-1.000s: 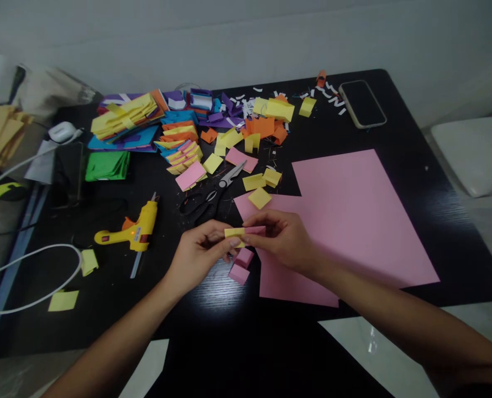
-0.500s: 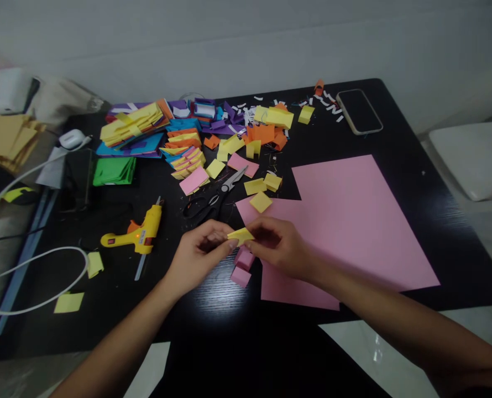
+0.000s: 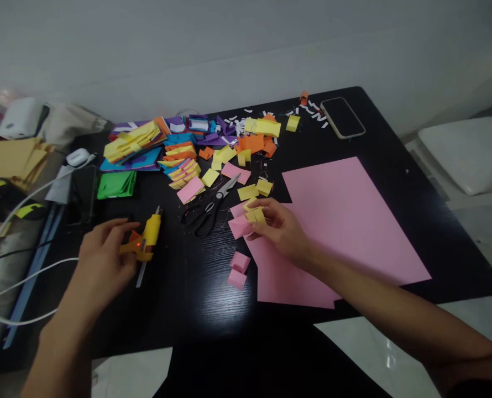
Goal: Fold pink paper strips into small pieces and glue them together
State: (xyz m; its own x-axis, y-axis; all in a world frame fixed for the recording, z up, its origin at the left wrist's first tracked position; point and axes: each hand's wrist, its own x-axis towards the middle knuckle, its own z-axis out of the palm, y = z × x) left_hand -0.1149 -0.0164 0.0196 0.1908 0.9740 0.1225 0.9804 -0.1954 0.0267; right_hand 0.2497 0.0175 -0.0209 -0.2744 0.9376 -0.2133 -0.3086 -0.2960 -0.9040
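Note:
My left hand [image 3: 107, 257] is at the handle of the yellow glue gun [image 3: 151, 232], fingers curved round its grip; how firmly they close is hard to see. The gun lies on the black table with a clear glue stick at its rear. Between the thumb and fingers of my right hand [image 3: 281, 232] is a small folded yellow paper piece [image 3: 255, 216], held over the corner of a pink sheet [image 3: 345, 221]. A pink folded piece [image 3: 239, 226] shows just left of those fingertips. Two small pink folded pieces [image 3: 238, 270] sit nearer me on the table.
Black scissors [image 3: 207, 213] lie between the hands, further back. Behind are stacks of folded coloured paper [image 3: 134, 141], green paper [image 3: 117, 184] and white scraps. A phone [image 3: 343, 118] lies at the back right. A white cable [image 3: 20, 320] loops at the left.
My left hand has let go of the yellow paper and moved left to the glue gun. My right hand has moved slightly up, still with yellow paper. The camera view has shifted a little.

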